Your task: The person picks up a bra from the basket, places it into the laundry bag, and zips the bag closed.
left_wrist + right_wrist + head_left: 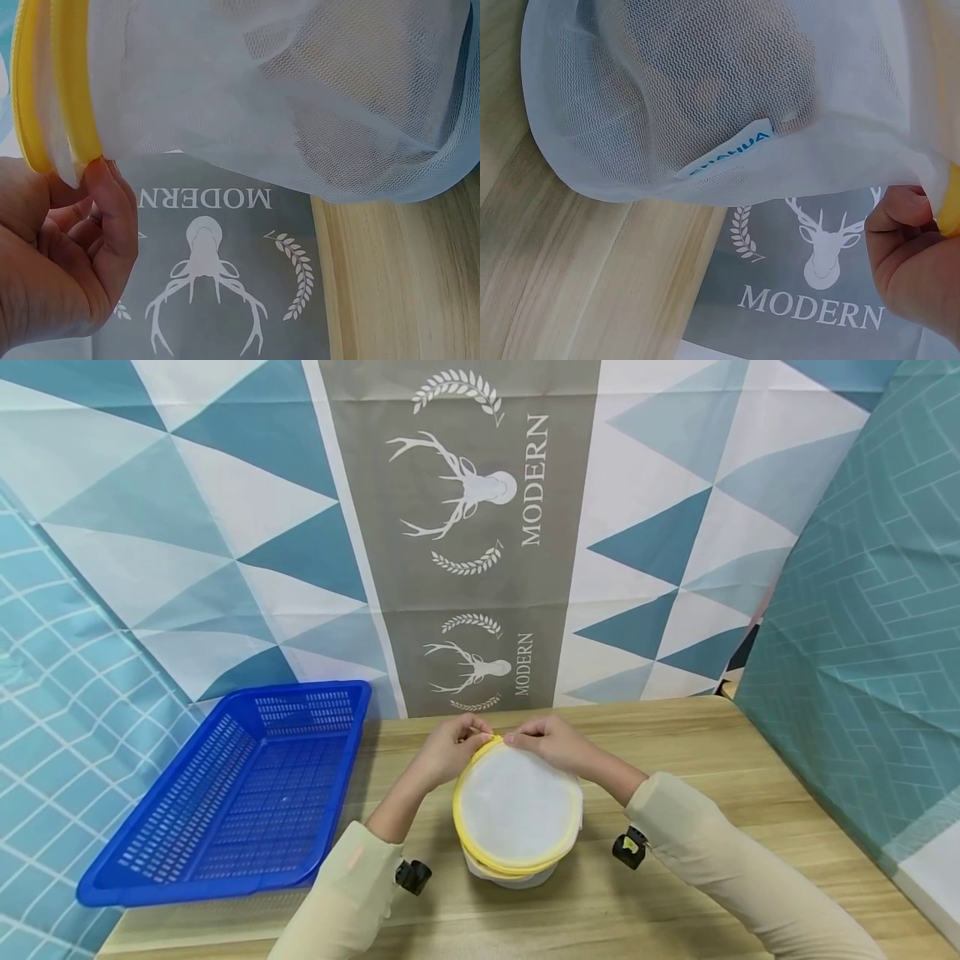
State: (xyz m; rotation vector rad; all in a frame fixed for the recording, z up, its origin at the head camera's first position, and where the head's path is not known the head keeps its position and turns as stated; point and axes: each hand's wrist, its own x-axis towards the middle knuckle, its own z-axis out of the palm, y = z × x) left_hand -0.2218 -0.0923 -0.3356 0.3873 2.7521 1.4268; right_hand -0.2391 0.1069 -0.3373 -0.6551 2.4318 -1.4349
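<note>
A white mesh laundry bag (517, 810) with yellow trim stands on the table, its round white lid facing up. My left hand (452, 747) pinches the yellow edge (75, 82) at the far side, thumb and fingertips close together. Right beside it, my right hand (551, 743) pinches the same far edge, thumb on the lid side. In the right wrist view, that hand's curled fingers meet the yellow trim (951, 202). Something brownish shows dimly through the mesh, its kind veiled. A white tag (731, 148) with blue letters is on the bag's side.
A blue plastic basket (258, 868) with slotted walls sits at the left of the wooden table (697, 877). Behind the table hangs a patterned cloth (465, 585) with deer heads and triangles. A teal tiled-pattern cloth (862, 635) borders the right side.
</note>
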